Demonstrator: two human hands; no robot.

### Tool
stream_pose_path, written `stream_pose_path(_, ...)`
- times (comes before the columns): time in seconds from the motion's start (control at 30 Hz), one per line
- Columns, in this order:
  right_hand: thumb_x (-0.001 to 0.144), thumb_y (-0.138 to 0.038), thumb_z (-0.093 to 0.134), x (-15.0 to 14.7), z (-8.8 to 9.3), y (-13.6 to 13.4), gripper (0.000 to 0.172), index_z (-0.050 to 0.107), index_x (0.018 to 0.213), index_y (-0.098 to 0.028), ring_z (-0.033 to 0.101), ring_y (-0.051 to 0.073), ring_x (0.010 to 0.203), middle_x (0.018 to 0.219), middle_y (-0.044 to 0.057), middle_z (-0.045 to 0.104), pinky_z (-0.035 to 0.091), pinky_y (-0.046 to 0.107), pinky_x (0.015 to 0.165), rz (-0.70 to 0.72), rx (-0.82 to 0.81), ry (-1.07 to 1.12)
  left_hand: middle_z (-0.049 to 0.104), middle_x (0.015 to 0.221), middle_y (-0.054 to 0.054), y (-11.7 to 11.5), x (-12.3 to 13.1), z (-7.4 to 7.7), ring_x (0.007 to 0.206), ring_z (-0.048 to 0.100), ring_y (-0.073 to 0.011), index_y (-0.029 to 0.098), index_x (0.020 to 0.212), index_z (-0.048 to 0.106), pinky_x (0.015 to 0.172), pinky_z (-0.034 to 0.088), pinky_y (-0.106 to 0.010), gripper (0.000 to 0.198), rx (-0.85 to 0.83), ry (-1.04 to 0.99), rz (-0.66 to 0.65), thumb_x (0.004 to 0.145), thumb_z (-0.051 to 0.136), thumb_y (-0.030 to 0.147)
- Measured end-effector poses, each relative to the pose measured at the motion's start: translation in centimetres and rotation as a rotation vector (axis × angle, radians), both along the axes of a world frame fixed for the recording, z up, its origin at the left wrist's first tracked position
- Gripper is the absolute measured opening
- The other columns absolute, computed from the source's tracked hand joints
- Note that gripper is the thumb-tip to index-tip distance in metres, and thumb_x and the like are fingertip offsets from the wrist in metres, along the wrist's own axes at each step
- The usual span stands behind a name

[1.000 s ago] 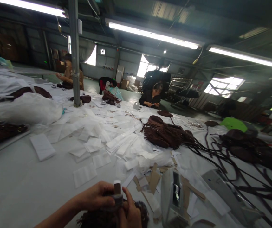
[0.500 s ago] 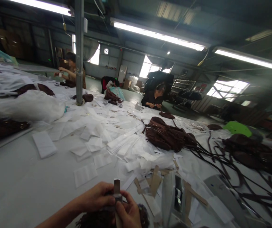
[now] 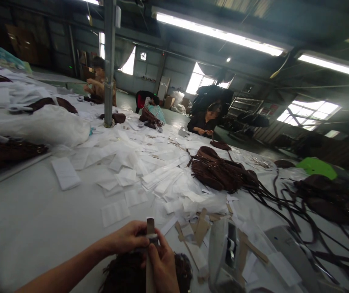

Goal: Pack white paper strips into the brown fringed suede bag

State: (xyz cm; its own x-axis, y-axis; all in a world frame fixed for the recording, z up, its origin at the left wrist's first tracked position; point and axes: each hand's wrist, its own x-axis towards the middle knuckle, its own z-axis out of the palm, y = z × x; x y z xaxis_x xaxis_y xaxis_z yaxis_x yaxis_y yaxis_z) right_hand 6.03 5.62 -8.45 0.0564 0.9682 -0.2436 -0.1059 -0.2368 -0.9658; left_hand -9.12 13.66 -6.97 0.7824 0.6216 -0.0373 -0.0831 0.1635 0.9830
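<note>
Low in view, upright flat strip (image 3: pixel 150 270) pinched from both sides: left hand (image 3: pixel 133 239) with thumb at the pale band (image 3: pixel 152 239) around it, right hand (image 3: pixel 164 260) with thumb pressed just below. Strip's top end stands free above the band. If one thumb eases, the band could slide or sit crooked; uneven pressure could twist the strip. Cannot tell whether the band is tape, paper or a fitting. Right fingers mostly hide its far side; strip's lower end lost at the frame edge.

Behind the hands, dark shaggy piece (image 3: pixel 122 272), cut off below; its loose strands could catch under the band. Whether the strip joins it, not visible.

Just right, grey casing (image 3: pixel 217 254) among brown offcuts (image 3: pixel 203 228); a swinging elbow could knock it. Make-up of casing unclear, perhaps a tape dispenser.

Farther, loose white sheets (image 3: pixel 162 179) overlap, easily swept along by a sleeve. Dark straps (image 3: pixel 284 199) trail tangled from fringed bag (image 3: pixel 217 170); pulling one could drag others.

Farthest, post (image 3: pixel 109 61) partly hides a seated co-worker (image 3: pixel 98 87); details there too dim.
</note>
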Motion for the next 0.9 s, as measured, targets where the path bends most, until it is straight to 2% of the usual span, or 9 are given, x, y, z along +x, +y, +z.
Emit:
stream_pose_path(0.1, 0.078, -0.059, 0.062, 0.6, -0.9, -0.1, 0.097, 0.019, 0.145, -0.004, 0.060, 0.015, 0.052, 0.060, -0.001, 0.065, 0.045, 0.023, 0.050, 0.010, 0.001, -0.057, 0.064, 0.082, -0.001, 0.3, -0.1, -0.9, 0.071, 0.054, -0.0142, 0.012, 0.098, 0.066, 0.063, 0.040, -0.022, 0.025, -0.015, -0.004, 0.053, 0.078, 0.066, 0.027)
stream_pose_path(0.17, 0.077, -0.059, 0.062, 1.4, -1.8, -0.5, 0.093, 0.026, 0.143, -0.004, 0.060, 0.016, 0.053, 0.060, 0.001, 0.065, 0.044, 0.023, 0.048, 0.016, 0.007, -0.134, 0.065, 0.083, -0.002, 0.6, -0.2, -1.2, 0.072, 0.054, -0.0145, 0.012, 0.097, 0.066, 0.064, 0.040, -0.022, 0.026, -0.007, -0.005, 0.096, 0.078, 0.067, 0.029)
stream_pose_path(0.3, 0.074, -0.066, 0.059, 2.9, -2.9, -1.6, 0.055, 0.067, 0.085, -0.012, 0.048, 0.009, 0.040, 0.053, -0.001, 0.056, 0.031, 0.019, 0.037, 0.146, -0.047, -0.233, 0.067, 0.087, -0.003, 0.9, -0.1, -1.4, 0.076, 0.056, -0.0157, 0.012, 0.098, 0.066, 0.069, 0.041, -0.023, 0.027, -0.008, -0.020, 0.145, 0.079, 0.067, 0.030)
stream_pose_path(0.37, 0.074, -0.069, 0.055, 3.1, -2.9, -2.1, 0.055, 0.059, 0.061, -0.015, 0.040, 0.006, 0.034, 0.048, -0.003, 0.050, 0.024, 0.019, 0.034, 0.175, -0.093, -0.288, 0.067, 0.088, -0.004, 0.8, 0.0, -1.2, 0.077, 0.057, -0.0160, 0.012, 0.098, 0.066, 0.069, 0.042, -0.024, 0.027, -0.015, -0.028, 0.136, 0.078, 0.067, 0.031)
stream_pose_path(0.47, 0.078, -0.067, 0.051, 2.8, -3.3, -2.4, 0.054, 0.050, 0.054, -0.018, 0.039, 0.007, 0.036, 0.046, -0.004, 0.046, 0.022, 0.020, 0.035, 0.151, -0.070, -0.414, 0.067, 0.088, -0.003, 0.6, 0.4, -1.0, 0.077, 0.057, -0.0162, 0.012, 0.098, 0.066, 0.069, 0.042, -0.024, 0.027, -0.017, -0.029, 0.124, 0.077, 0.067, 0.030)
stream_pose_path(0.57, 0.087, -0.054, 0.047, 2.2, -4.1, -2.5, 0.050, 0.048, 0.052, -0.018, 0.043, 0.009, 0.043, 0.046, -0.004, 0.045, 0.026, 0.022, 0.042, 0.069, 0.155, -0.673, 0.067, 0.088, -0.002, 0.5, 0.4, -1.0, 0.078, 0.057, -0.0161, 0.013, 0.095, 0.067, 0.070, 0.041, -0.024, 0.025, -0.007, -0.009, 0.149, 0.076, 0.067, 0.030)
stream_pose_path(0.7, 0.094, -0.033, 0.044, 1.3, -5.3, -2.6, 0.038, 0.057, 0.061, -0.019, 0.053, 0.011, 0.047, 0.052, -0.001, 0.055, 0.034, 0.023, 0.048, -0.132, 0.667, -1.051, 0.067, 0.083, -0.001, 0.4, 0.6, -1.3, 0.075, 0.056, -0.0151, 0.013, 0.091, 0.068, 0.068, 0.040, -0.023, 0.027, -0.019, 0.040, 0.211, 0.074, 0.067, 0.033)
stream_pose_path(0.8, 0.095, -0.020, 0.042, 0.7, -5.6, -2.3, 0.029, 0.064, 0.078, -0.016, 0.056, 0.013, 0.046, 0.054, 0.002, 0.059, 0.038, 0.024, 0.048, -0.225, 0.988, -1.158, 0.066, 0.076, 0.000, 0.2, 0.9, -1.8, 0.069, 0.054, -0.0142, 0.013, 0.087, 0.068, 0.064, 0.039, -0.023, 0.029, -0.047, 0.074, 0.242, 0.070, 0.067, 0.037)
stream_pose_path(0.9, 0.092, -0.014, 0.048, 0.1, -5.5, -2.2, 0.020, 0.065, 0.082, -0.015, 0.055, 0.013, 0.043, 0.052, 0.002, 0.059, 0.038, 0.025, 0.046, -0.262, 1.100, -1.159, 0.063, 0.070, 0.001, 0.5, 1.0, -2.4, 0.065, 0.052, -0.0135, 0.012, 0.080, 0.066, 0.060, 0.036, -0.023, 0.030, -0.060, 0.107, 0.283, 0.066, 0.070, 0.038)
